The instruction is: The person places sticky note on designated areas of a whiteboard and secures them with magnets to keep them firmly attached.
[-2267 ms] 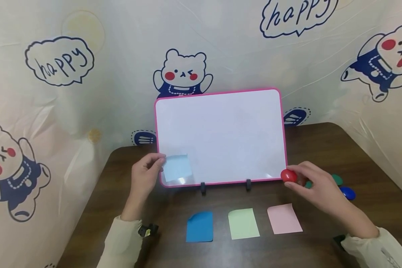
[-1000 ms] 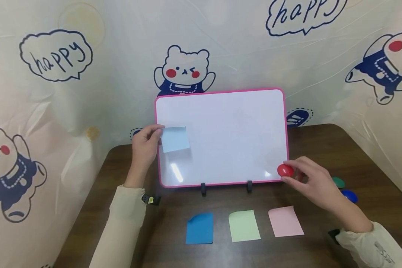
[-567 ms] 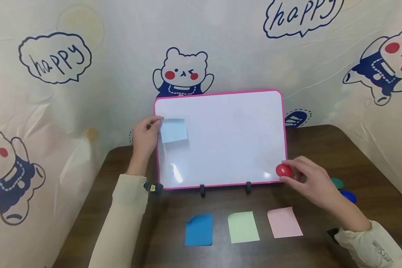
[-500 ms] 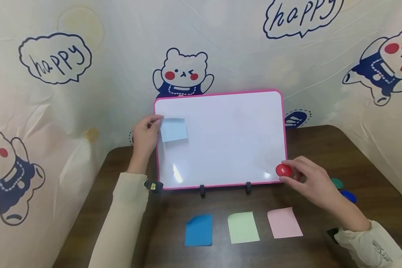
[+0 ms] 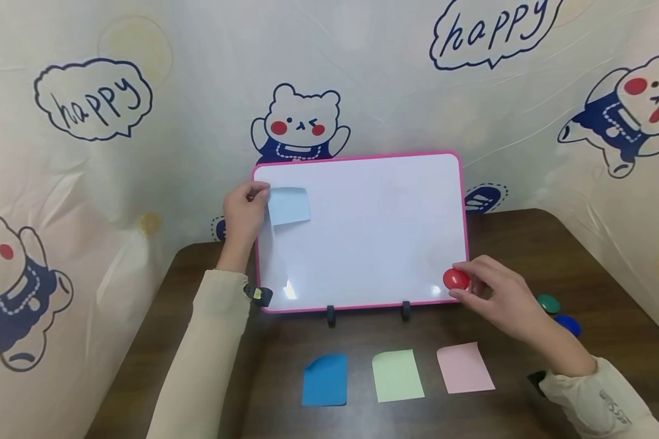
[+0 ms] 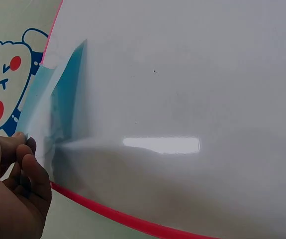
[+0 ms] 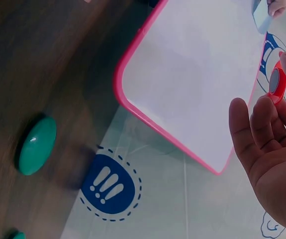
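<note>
My left hand (image 5: 245,213) pinches the left edge of a light blue note (image 5: 290,206) in front of the upper left of the pink-framed whiteboard (image 5: 373,231). In the left wrist view the note (image 6: 69,92) stands partly off the board, seen edge-on beyond my left hand (image 6: 16,184). Between thumb and fingers of my right hand (image 5: 507,302) is a red round magnet (image 5: 456,279), near the board's lower right corner. The right wrist view shows my right hand (image 7: 269,144) and the magnet's (image 7: 278,84) grey underside.
On the brown table (image 5: 285,421) lie a dark blue note (image 5: 325,381), a green note (image 5: 398,376) and a pink note (image 5: 465,368) in a row. A green magnet (image 5: 548,303) and a blue magnet (image 5: 568,325) lie right, beside my right forearm. Black feet (image 5: 331,316) hold the board.
My left hand has carried the light blue note up from the board's lower left to its upper left. My right hand, still holding the red magnet, has shifted slightly left.
</note>
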Tool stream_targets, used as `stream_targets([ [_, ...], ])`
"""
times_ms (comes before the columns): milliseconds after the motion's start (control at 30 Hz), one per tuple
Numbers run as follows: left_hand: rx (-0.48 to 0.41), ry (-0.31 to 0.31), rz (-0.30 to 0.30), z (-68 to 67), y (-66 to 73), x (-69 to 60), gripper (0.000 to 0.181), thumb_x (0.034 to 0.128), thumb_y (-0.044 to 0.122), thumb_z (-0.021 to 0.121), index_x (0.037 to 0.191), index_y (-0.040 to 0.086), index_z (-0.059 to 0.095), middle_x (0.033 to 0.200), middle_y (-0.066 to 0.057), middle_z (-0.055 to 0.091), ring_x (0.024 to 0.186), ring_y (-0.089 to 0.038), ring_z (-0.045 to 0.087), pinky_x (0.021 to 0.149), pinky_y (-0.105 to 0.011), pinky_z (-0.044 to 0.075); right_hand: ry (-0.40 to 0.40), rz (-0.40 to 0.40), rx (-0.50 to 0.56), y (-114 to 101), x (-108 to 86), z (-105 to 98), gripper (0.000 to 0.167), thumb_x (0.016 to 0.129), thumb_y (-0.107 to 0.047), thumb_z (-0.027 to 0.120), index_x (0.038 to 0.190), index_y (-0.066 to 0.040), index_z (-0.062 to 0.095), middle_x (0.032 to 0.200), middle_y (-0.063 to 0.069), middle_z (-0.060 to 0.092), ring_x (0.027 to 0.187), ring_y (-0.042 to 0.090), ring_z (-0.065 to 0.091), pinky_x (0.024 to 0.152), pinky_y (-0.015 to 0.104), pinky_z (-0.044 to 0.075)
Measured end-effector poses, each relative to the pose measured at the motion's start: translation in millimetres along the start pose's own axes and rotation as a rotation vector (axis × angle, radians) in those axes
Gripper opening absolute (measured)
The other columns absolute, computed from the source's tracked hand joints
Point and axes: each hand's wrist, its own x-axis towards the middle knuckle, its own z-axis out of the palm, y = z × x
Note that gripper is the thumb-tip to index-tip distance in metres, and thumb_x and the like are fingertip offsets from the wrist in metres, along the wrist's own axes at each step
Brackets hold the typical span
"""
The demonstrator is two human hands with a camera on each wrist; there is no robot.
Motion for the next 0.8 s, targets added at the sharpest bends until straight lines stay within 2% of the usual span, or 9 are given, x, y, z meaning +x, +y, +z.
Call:
stream_targets([
  [467,0.038,0.011,0.022,6.7,-1.5,4.6,0.022,0.1028,0.016,0.060,0.119,0.005,0.069,0.116,-0.009,0.066,0.102,-0.022,0.058,0.095,-0.035,0.050,-0.022,0.024,0.003,-6,4.0,3,0.053,0.076,-0.014,0.090,0.123,-0.006,0.067,0.100,0.001,0.061,0.080,0.015,0.054,0.060,0.024,0.054],
  [800,0.092,0.036,0.050,12.0,-4.2,4.6,0.025,0.1027,0.023,0.059,0.118,0.008,0.070,0.115,-0.006,0.068,0.099,-0.020,0.059,0.095,-0.033,0.051,-0.016,0.015,0.013,-12,5.4,5,0.054,0.076,-0.016,0.090,0.124,-0.006,0.067,0.104,0.003,0.063,0.081,0.015,0.056,0.061,0.026,0.055],
])
